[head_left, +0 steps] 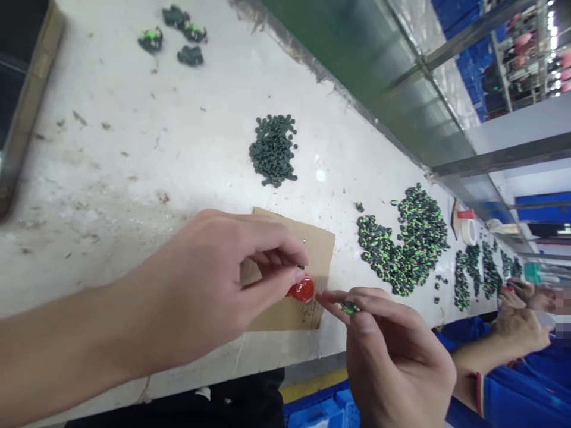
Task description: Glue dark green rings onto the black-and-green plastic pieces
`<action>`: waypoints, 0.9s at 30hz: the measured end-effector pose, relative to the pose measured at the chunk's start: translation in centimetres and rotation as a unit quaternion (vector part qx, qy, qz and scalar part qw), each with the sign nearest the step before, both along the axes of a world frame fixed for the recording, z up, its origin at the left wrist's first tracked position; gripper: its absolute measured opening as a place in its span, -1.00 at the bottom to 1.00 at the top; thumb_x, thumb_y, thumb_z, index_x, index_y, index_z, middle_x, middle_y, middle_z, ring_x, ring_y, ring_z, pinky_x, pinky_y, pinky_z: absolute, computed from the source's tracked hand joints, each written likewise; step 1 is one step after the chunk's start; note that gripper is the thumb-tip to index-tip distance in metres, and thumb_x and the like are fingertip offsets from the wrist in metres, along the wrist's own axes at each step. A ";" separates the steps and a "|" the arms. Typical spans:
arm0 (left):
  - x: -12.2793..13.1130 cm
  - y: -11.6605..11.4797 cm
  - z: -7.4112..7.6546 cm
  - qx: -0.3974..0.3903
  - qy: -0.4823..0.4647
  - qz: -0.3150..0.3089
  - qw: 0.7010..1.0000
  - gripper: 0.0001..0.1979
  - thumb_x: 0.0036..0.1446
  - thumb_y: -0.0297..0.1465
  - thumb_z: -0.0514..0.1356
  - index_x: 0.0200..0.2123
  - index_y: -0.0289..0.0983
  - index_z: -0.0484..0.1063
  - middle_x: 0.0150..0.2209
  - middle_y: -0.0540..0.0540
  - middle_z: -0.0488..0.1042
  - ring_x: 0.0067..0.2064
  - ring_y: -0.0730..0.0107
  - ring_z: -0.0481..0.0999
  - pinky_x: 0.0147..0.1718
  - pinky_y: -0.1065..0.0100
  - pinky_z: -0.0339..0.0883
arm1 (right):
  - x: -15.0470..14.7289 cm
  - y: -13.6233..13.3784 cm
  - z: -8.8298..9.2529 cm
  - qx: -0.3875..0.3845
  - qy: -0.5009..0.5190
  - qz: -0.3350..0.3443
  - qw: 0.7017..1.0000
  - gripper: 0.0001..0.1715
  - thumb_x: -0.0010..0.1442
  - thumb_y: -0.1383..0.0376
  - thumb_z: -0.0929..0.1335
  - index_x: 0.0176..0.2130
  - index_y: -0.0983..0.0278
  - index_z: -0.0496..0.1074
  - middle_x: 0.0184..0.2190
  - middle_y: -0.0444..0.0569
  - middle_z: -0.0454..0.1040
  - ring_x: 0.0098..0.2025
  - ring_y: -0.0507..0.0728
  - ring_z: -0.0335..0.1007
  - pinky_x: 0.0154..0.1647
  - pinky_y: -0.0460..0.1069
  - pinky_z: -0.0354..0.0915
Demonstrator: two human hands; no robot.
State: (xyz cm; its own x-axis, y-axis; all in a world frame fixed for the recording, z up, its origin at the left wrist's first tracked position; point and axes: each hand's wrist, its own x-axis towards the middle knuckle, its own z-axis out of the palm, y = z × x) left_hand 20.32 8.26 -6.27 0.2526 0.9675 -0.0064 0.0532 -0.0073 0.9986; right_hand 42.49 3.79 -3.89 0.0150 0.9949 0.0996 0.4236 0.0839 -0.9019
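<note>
My left hand (223, 279) is closed in a pinch on a small red piece (302, 289), held just over a brown cardboard sheet (319, 249) that lies on the white table (134, 148). My right hand (392, 351) is also pinched, its thumb and fingers gripping a small green and black part (348, 307) right beside the red piece. The two hands nearly touch at the fingertips.
A pile of dark green parts (273, 150) lies beyond the cardboard. A bigger heap of green-black parts (408, 241) spreads to the right, with more (479, 270) further on. A few assembled pieces (178, 32) sit at the far left. Another person's hands (521, 315) and blue sleeves work at the right. A tape roll (468, 230) stands near them.
</note>
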 end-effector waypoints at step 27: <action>1.4 -3.3 2.5 -0.210 -0.192 -0.042 0.958 -0.80 0.14 -0.52 0.45 -0.34 -0.03 0.75 -0.30 -0.01 0.72 -0.24 0.35 0.75 -0.23 0.55 0.65 | -4.5 -4.4 0.1 -0.094 0.346 -0.076 0.930 -0.78 0.37 0.34 0.45 -0.15 0.00 0.67 -0.23 -0.15 0.72 -0.18 0.11 0.72 -0.13 -0.08 0.61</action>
